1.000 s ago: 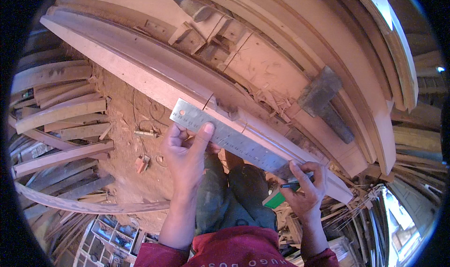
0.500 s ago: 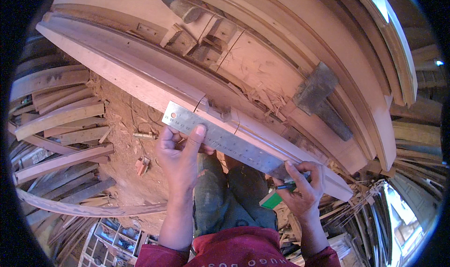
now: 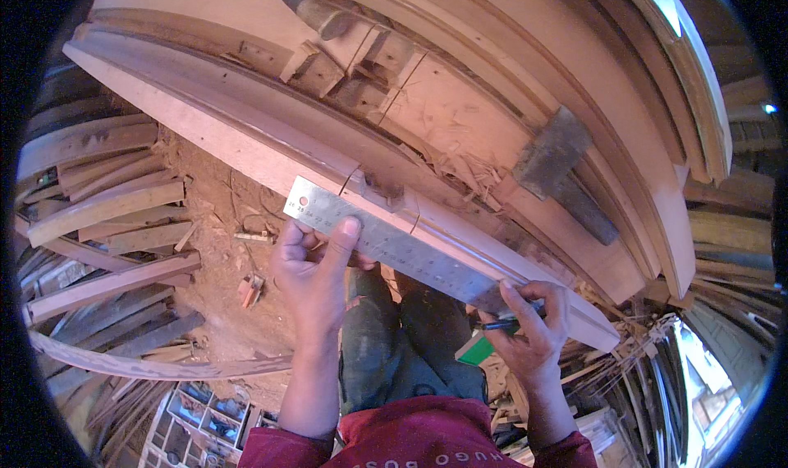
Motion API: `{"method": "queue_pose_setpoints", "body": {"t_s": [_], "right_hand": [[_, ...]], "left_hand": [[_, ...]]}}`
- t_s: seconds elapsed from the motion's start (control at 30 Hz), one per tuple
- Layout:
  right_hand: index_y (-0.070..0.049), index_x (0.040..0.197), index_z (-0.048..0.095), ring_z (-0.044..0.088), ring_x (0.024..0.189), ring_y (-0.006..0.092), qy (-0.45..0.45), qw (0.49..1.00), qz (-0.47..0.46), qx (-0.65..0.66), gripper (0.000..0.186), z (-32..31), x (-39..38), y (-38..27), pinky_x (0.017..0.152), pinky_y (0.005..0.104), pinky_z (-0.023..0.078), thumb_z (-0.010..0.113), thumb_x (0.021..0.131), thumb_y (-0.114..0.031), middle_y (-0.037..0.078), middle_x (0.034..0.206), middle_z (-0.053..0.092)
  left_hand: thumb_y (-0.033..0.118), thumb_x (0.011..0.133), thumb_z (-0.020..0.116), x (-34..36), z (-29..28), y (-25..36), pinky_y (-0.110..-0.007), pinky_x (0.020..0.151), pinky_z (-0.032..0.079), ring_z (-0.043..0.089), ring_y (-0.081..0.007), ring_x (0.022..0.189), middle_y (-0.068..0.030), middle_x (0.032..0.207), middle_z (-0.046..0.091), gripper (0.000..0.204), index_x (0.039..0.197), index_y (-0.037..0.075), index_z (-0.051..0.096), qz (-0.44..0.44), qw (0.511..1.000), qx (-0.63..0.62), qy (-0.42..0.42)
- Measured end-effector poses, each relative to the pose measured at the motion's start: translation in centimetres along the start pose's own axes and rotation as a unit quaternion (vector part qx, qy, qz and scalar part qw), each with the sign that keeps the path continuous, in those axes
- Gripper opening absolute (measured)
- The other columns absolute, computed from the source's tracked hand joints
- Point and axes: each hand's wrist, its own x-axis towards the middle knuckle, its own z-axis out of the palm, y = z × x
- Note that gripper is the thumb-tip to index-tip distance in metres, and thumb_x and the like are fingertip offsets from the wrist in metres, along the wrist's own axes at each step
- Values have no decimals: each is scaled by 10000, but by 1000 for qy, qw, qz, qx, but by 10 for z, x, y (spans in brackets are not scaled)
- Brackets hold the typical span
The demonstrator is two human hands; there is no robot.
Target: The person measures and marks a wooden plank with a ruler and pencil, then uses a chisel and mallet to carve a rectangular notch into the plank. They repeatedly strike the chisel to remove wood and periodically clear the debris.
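A try square with a wide steel blade (image 3: pixel 402 253) and a green handle (image 3: pixel 474 351) lies along the near side of a long curved wooden piece (image 3: pixel 246 152). My left hand (image 3: pixel 316 263) pinches the blade near its far-left end, thumb on top and fingers curled beneath. At the handle end, my right hand (image 3: pixel 532 328) grips the square, its thumb and forefinger at the blade. A slim dark pen or pencil (image 3: pixel 498 326) sticks out from the same right hand. Beside the blade, the wood carries a notch (image 3: pixel 379 193) with dark lines (image 3: pixel 417 220) at its sides.
A mallet (image 3: pixel 562 168) rests on the wood beyond my right hand, among shavings (image 3: pixel 468 172). Another tool's rounded handle (image 3: pixel 324 18) lies farther back. Stacked curved timbers (image 3: pixel 107 213) stand at left. Below is a compartmented box (image 3: pixel 197 423); a small orange object (image 3: pixel 250 290) lies on the floor.
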Motion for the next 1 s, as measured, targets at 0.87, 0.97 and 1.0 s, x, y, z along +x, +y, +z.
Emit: {"method": "queue_pose_setpoints", "body": {"t_s": [0.87,0.97,1.0], "right_hand": [[-128,1079,704,561,802,258,2,1000,-4,-9,521,1,2,-1,690,380,462,856,581,-117,69,915,588],[-129,1077,709,558,799,256,1,1000,5,-4,523,2,0,0,686,385,457,861,577,-120,67,902,579],[-129,1076,710,557,799,256,1,1000,4,-3,524,2,-1,0,685,386,455,863,575,-121,67,898,575]], "left_hand": [[101,873,709,1,-1,1,-248,492,550,631,-112,590,-73,798,684,183,982,-3,607,-5,1000,-14,1],[101,873,710,0,0,3,-248,498,554,635,-111,594,-74,800,686,180,980,-6,612,-9,1000,-17,3],[101,874,710,-1,1,3,-248,501,555,636,-112,595,-75,800,686,178,978,-6,613,-9,1000,-17,4]]}}
